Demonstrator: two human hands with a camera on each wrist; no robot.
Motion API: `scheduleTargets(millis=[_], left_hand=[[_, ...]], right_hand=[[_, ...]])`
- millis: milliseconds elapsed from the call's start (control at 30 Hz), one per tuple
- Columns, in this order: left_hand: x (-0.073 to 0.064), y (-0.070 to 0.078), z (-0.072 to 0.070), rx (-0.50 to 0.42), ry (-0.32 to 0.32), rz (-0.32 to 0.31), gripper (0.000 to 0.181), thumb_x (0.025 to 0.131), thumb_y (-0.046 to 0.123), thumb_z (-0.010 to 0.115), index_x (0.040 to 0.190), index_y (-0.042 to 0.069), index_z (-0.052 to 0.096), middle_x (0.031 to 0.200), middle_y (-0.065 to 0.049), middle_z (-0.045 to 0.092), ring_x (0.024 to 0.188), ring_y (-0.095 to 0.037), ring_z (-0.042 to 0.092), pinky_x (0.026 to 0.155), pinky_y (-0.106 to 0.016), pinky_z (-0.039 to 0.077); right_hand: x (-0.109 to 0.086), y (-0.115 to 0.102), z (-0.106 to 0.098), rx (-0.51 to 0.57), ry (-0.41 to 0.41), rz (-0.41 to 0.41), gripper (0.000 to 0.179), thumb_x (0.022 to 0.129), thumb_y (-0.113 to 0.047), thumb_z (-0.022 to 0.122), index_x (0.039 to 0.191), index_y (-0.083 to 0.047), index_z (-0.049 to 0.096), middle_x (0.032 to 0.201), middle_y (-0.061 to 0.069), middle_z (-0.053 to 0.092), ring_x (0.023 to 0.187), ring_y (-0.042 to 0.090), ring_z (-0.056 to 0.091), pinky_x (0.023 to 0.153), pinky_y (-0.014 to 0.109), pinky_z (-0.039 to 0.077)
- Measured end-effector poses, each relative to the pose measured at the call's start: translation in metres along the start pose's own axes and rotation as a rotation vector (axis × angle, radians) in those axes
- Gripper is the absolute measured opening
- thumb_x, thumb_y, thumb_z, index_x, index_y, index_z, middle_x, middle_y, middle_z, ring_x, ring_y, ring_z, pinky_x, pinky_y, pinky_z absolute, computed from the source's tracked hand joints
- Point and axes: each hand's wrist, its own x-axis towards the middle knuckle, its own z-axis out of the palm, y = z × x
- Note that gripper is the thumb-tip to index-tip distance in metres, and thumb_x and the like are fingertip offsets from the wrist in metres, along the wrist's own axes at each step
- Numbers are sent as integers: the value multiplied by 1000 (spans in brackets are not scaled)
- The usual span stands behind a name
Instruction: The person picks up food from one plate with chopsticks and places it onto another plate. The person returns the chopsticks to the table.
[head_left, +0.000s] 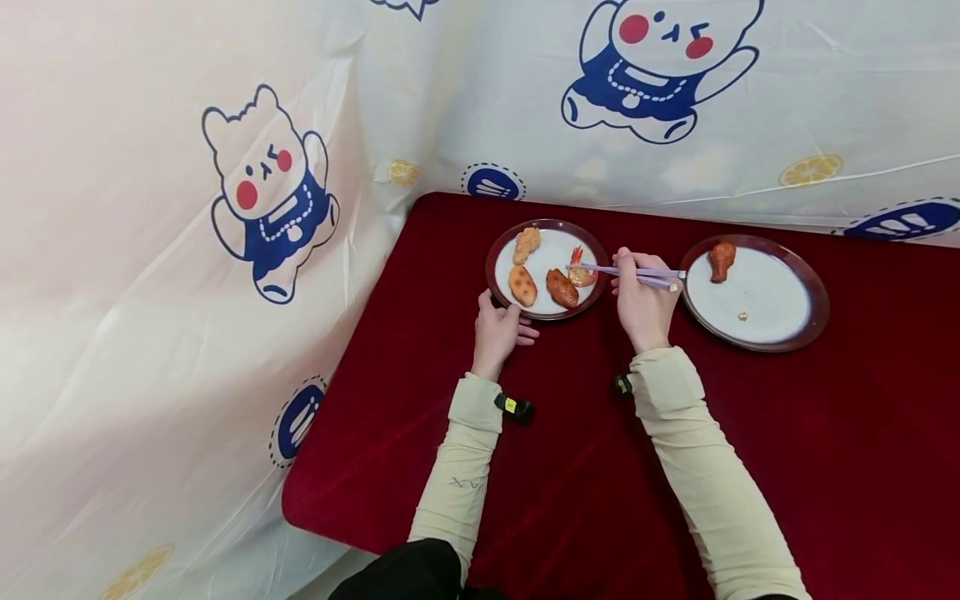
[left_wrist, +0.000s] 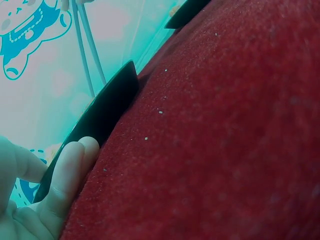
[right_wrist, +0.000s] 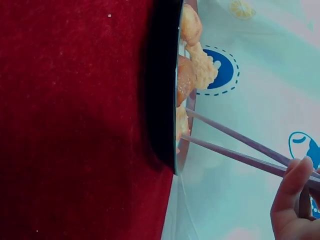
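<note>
My left hand grips the near-left rim of a brown-rimmed plate, fingers on both sides of the edge in the left wrist view. On this plate lie a shrimp with a red tail, a glazed brown chicken wing, a spotted golden oval piece and a bumpy fried piece. Purple chopsticks are held in my right hand. Their tips are slightly apart at the shrimp, which still sits within the plate; the far rim partly hides it in the right wrist view.
To the right stands a second brown-rimmed plate with a drumstick and a small crumb. Dark red cloth covers the table. A printed white curtain hangs behind and along the left side.
</note>
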Motion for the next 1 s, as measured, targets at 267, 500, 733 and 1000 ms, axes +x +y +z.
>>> scheduleTargets(millis=[267,500,733,1000], left_hand=[[-1,0,0,3,0,8,63,98,17,46,153,13,15,90,-20,70,58,-22,71,57,-37,63],[0,-1,0,3,0,2,63,98,17,47,153,13,15,90,-20,70,59,-23,71,57,-37,63],[1,-1,1,1,0,-2,62,98,16,47,152,14,15,89,-20,70,59,-23,71,57,-37,63],[1,-2,1,7,5,4,63,98,18,47,152,13,15,88,-19,71,60,-24,71,58,-37,63]], right_hand=[[-4,3,2,-2,-52,-176,29,92,-26,64,95,0,77,78,10,63,56,-6,56,48,7,46],[-7,3,1,23,-58,-164,26,92,-22,65,96,0,77,78,7,62,56,-2,58,48,6,47],[-16,-19,-10,67,-45,-188,22,91,-9,64,93,9,74,73,-6,57,56,2,58,49,6,47],[-22,-25,-18,106,-28,-281,19,89,-5,64,90,12,74,73,-3,58,56,2,59,51,6,47]])
